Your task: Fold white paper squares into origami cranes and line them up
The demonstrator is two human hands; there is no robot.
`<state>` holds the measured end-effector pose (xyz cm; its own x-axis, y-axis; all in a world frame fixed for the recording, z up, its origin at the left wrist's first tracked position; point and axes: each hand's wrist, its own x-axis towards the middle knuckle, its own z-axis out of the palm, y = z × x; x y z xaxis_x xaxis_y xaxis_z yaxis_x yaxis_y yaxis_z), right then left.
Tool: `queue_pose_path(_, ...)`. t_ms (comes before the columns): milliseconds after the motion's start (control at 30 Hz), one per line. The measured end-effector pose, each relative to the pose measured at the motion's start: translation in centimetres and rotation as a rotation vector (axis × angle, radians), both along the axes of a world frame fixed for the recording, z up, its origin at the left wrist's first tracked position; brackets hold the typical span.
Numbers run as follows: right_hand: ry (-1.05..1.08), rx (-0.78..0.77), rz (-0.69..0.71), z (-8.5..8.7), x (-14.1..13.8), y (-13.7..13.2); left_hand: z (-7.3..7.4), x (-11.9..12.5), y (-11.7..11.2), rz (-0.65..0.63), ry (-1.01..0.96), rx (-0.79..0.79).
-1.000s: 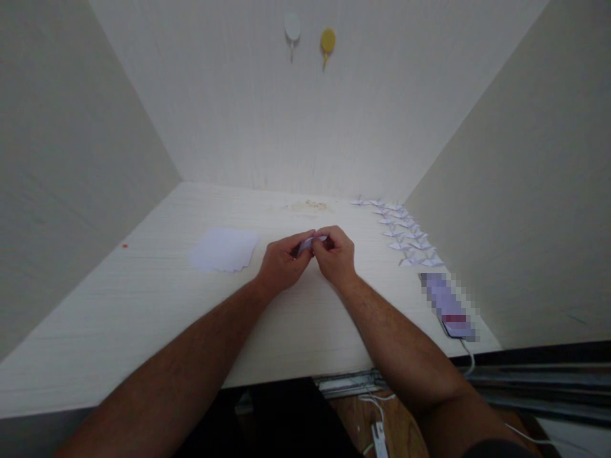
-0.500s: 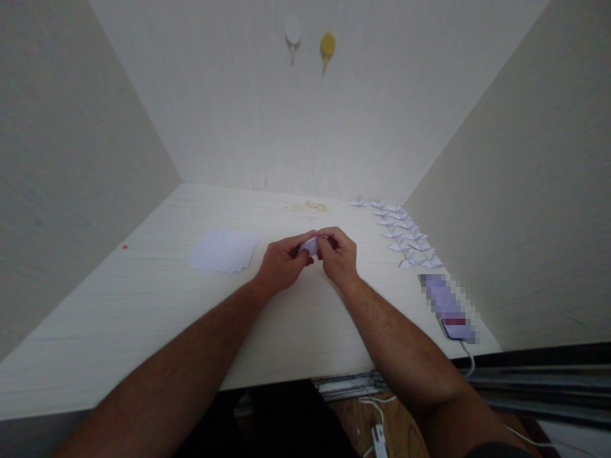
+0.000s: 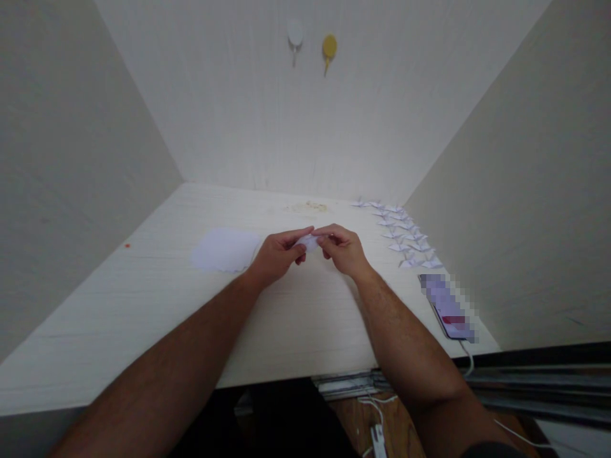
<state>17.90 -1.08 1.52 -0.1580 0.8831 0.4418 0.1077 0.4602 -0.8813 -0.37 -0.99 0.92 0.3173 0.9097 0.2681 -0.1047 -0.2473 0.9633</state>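
My left hand (image 3: 277, 256) and my right hand (image 3: 344, 250) meet above the middle of the pale wooden desk (image 3: 143, 305). Both pinch a small folded piece of white paper (image 3: 309, 242) between fingertips, thumbs on top. The paper is mostly hidden by the fingers. A stack of white square sheets (image 3: 224, 250) lies just left of my left hand.
Several small folded paper figures (image 3: 405, 236) are lined up along the right wall. A phone (image 3: 449, 306) with a white cable lies near the desk's front right corner. Two round hooks, white (image 3: 294, 33) and yellow (image 3: 329, 46), hang on the back wall.
My hands have shifted slightly and the fingers have worked the folded paper; my left fingers are more stretched out now. The view tilted a little.
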Motion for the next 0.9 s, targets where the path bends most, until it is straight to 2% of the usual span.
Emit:
queue_pose_path(133, 0.014, -0.071, 0.057, 0.1, 0.1, 0.0, 0.1, -0.2, 0.0, -0.021, 0.018, 0.0)
queue_pose_path(300, 0.072, -0.12, 0.046, 0.1, 0.1, 0.1, -0.1, -0.3, 0.1, -0.055, 0.039, 0.0)
queue_pose_path(433, 0.079, -0.145, 0.02, 0.0, 0.1, 0.1, 0.0, -0.2, -0.2, -0.035, 0.062, -0.008)
queue_pose_path(600, 0.055, -0.129, -0.041, -0.1, -0.2, 0.0, 0.3, 0.5, -0.5, 0.039, -0.031, -0.151)
queue_pose_path(733, 0.085, -0.107, -0.084, -0.2, -0.7, 0.0, 0.0, 0.8, -0.3, 0.08, -0.118, -0.273)
queue_pose_path(900, 0.152, -0.126, -0.147, -0.2, -1.1, 0.0, -0.3, 0.6, 0.1, 0.108, -0.153, -0.261)
